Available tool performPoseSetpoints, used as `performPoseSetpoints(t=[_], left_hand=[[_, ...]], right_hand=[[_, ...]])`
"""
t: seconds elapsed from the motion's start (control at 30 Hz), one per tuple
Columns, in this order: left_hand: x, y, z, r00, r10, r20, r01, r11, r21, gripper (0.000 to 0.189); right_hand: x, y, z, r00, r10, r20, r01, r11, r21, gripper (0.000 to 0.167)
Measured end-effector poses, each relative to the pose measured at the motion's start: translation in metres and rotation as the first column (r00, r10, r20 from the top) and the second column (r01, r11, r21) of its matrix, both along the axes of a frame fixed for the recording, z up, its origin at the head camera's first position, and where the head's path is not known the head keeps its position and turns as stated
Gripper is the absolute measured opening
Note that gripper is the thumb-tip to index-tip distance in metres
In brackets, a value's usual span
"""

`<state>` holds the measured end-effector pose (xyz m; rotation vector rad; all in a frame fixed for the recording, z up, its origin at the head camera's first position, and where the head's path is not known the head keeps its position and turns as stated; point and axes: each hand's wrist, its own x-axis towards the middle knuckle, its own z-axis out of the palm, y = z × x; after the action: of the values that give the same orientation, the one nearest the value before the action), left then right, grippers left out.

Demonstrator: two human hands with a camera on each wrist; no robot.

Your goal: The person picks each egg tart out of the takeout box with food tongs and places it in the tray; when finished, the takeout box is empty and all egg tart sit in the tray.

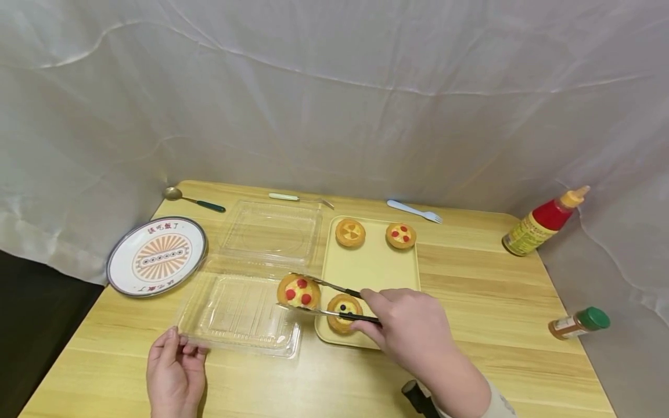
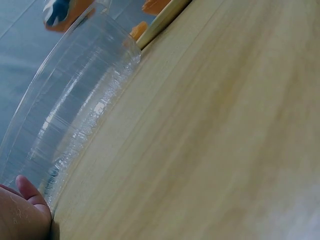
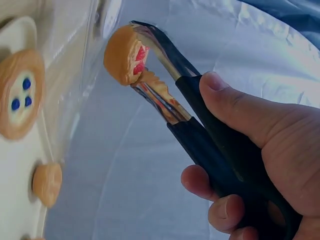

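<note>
My right hand (image 1: 410,325) grips a pair of tongs (image 3: 200,125) with black handles and metal tips. Between the tips is an egg tart (image 1: 299,292) with red berries, raised over the right edge of a clear plastic container (image 1: 240,307). At that container's front left corner, my left hand (image 1: 176,368) pinches the rim between thumb and fingers. The hinged lid (image 1: 272,232) lies open behind it. On the yellow tray (image 1: 368,270) sit a blueberry tart (image 3: 21,95), partly behind the tongs in the head view, a tart with orange-brown wedges (image 1: 350,233) and another red-berry tart (image 1: 400,235).
A patterned plate (image 1: 122,261) lies at the left, with a spoon (image 1: 193,201) behind it. Along the back edge are a fork with a pale green handle (image 1: 284,197) and a light blue fork (image 1: 414,211). A sauce bottle (image 1: 543,223) and a green-capped jar (image 1: 577,324) stand at the right.
</note>
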<state>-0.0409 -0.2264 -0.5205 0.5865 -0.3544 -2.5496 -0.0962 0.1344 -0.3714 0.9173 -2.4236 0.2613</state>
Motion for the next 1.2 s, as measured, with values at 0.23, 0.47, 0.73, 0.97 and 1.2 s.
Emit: performPoseSetpoints(t=[0.23,0.47,0.73,0.97,1.2], left_hand=[[-0.001,0.000,-0.001,1.000,0.001,-0.001,-0.001,1.000,0.007,0.009],[-0.001,0.000,-0.001,1.000,0.008,0.018,-0.008,1.000,0.009,0.008],[-0.001,0.000,0.000,1.000,0.007,0.027,-0.007,1.000,0.015,0.006],[-0.001,0.000,0.000,1.000,-0.009,0.016,0.009,1.000,0.008,0.007],[0.000,-0.002,-0.002,1.000,-0.021,0.021,0.020,1.000,0.018,0.007]], right_hand=[[0.007,0.028,0.001,0.998,-0.051,-0.027,0.051,0.998,-0.030,0.074],[0.013,0.052,0.001,0.993,-0.112,-0.028,0.111,0.993,-0.044,0.073],[0.018,0.081,-0.001,0.983,-0.182,-0.012,0.181,0.983,-0.029,0.077],[0.027,0.107,-0.007,0.964,-0.260,0.052,0.259,0.966,0.019,0.083],[0.037,0.125,-0.014,0.941,-0.315,0.121,0.306,0.948,0.090,0.079]])
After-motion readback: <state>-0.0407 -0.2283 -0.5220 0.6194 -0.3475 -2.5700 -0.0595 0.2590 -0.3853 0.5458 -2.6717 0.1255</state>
